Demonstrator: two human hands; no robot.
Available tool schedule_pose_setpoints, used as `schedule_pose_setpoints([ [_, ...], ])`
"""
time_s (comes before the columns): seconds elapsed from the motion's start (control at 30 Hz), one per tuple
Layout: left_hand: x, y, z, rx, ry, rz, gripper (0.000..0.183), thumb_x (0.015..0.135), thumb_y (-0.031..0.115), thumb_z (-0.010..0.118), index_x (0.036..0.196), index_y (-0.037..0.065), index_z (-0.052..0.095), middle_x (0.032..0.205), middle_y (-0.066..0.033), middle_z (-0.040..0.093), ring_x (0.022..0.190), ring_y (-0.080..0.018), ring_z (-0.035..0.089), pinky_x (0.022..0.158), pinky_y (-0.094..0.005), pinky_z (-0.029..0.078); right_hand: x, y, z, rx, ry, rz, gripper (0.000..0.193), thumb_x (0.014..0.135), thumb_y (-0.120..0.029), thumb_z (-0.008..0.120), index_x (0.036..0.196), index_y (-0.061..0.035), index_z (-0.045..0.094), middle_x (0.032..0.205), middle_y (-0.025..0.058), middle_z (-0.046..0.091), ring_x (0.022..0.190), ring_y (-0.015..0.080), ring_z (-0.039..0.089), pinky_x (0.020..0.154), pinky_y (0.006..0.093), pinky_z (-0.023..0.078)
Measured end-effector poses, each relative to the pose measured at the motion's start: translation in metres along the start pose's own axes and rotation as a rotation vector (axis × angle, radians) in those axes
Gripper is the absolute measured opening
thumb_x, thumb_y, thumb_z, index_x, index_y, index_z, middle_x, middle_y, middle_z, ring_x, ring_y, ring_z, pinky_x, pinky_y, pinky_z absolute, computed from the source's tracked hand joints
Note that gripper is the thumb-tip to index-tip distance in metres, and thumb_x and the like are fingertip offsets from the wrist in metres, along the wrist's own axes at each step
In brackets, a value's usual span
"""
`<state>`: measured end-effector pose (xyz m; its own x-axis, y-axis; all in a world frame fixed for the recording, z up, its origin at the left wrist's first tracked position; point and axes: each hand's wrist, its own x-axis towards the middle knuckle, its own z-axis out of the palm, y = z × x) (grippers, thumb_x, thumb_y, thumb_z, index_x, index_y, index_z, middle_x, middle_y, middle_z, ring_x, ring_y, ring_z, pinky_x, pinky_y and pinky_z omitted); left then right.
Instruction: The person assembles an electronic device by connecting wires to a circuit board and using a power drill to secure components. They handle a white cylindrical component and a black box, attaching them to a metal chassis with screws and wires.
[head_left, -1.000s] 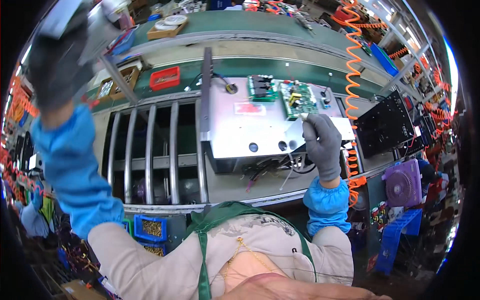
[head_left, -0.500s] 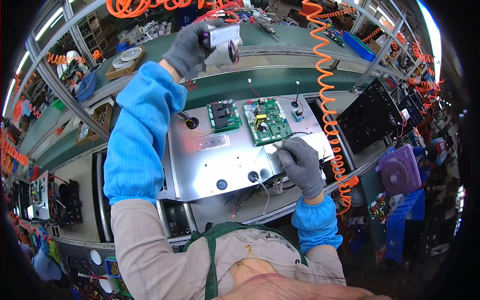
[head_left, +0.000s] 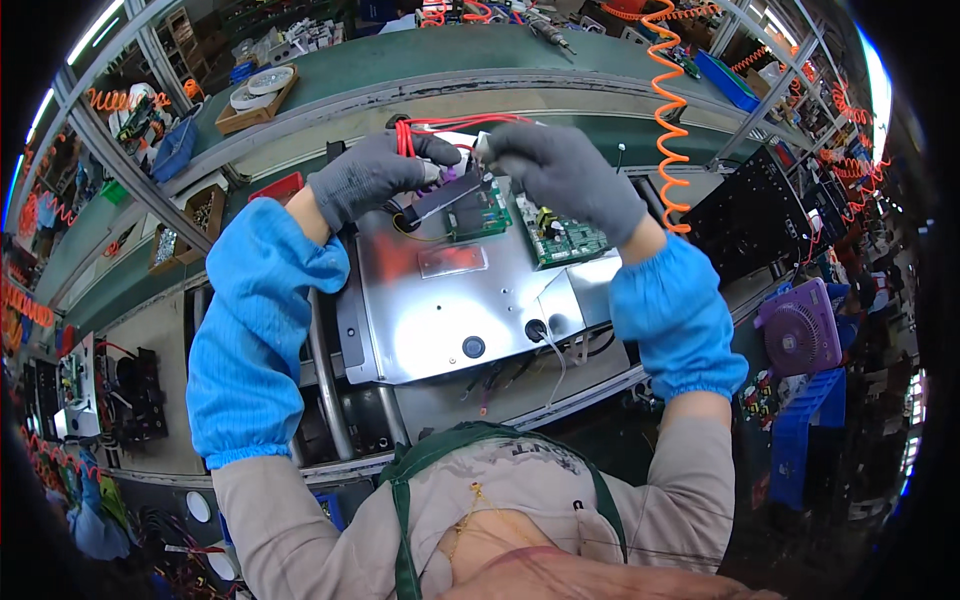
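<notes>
My left hand, in a grey glove, is closed on a small boxy part with a dark flat side and purple bits. Red wires loop over its fingers. My right hand, gloved too, is closed close beside it, its fingertips at a small pale piece that I cannot make out clearly. Both hands are above the far side of a shiny metal panel. On that panel are a smaller green circuit board, partly covered by the held part, and a larger one, partly behind my right hand.
An orange coiled hose hangs at the right. Beyond it stands a black perforated panel. A purple fan is at far right. Rollers run beside the metal panel. A tray with white reels sits on the back shelf.
My left hand has come down toward the panel with the boxy part. The right hand has left the panel's near right side and moved up beside it. Red wires now show between them.
</notes>
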<state>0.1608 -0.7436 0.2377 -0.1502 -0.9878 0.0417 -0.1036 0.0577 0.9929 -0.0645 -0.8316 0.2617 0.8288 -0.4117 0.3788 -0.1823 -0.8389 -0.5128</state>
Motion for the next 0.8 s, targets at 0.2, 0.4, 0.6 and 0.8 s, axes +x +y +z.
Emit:
schedule_pose_setpoints([
  [0.2,-0.001,-0.004,-0.003,0.072,0.055,-0.060,0.017,0.073,0.009,0.068,0.090,0.005,0.068,0.081,-0.0010,0.065,0.075,-0.0101,0.058,0.070,-0.0250,0.048,0.021,0.018,0.014,0.319,-0.103,0.256,0.014,0.080,-0.009,0.068,0.091,-0.0017,0.065,0.076,0.0011,0.061,0.065,0.0052,0.053,0.058,0.0228,0.044],
  [0.4,0.000,-0.006,-0.002,0.298,0.062,-0.092,0.014,0.074,0.012,0.069,0.087,0.006,0.068,0.075,-0.0014,0.064,0.072,-0.0105,0.058,0.066,-0.0256,0.048,0.021,0.026,0.022,0.459,-0.220,0.385,0.019,0.082,-0.017,0.068,0.091,-0.0004,0.066,0.075,0.0019,0.062,0.064,0.0070,0.054,0.057,0.0228,0.045],
  [0.6,-0.001,-0.009,0.002,0.379,0.033,-0.065,0.013,0.076,0.011,0.069,0.087,0.006,0.067,0.078,0.0008,0.061,0.071,-0.0092,0.054,0.066,-0.0242,0.046,0.021,0.034,0.031,0.452,-0.219,0.416,0.025,0.083,-0.023,0.067,0.094,-0.0003,0.067,0.077,0.0040,0.064,0.066,0.0092,0.056,0.059,0.0244,0.047],
  [0.8,0.000,-0.015,0.001,0.480,0.030,-0.064,0.015,0.075,0.014,0.070,0.089,0.006,0.069,0.073,-0.0028,0.066,0.066,-0.0105,0.060,0.063,-0.0265,0.050,0.017,0.034,0.035,0.379,-0.218,0.374,0.024,0.080,-0.021,0.071,0.091,-0.0007,0.066,0.074,0.0026,0.062,0.064,0.0078,0.054,0.057,0.0237,0.046],
])
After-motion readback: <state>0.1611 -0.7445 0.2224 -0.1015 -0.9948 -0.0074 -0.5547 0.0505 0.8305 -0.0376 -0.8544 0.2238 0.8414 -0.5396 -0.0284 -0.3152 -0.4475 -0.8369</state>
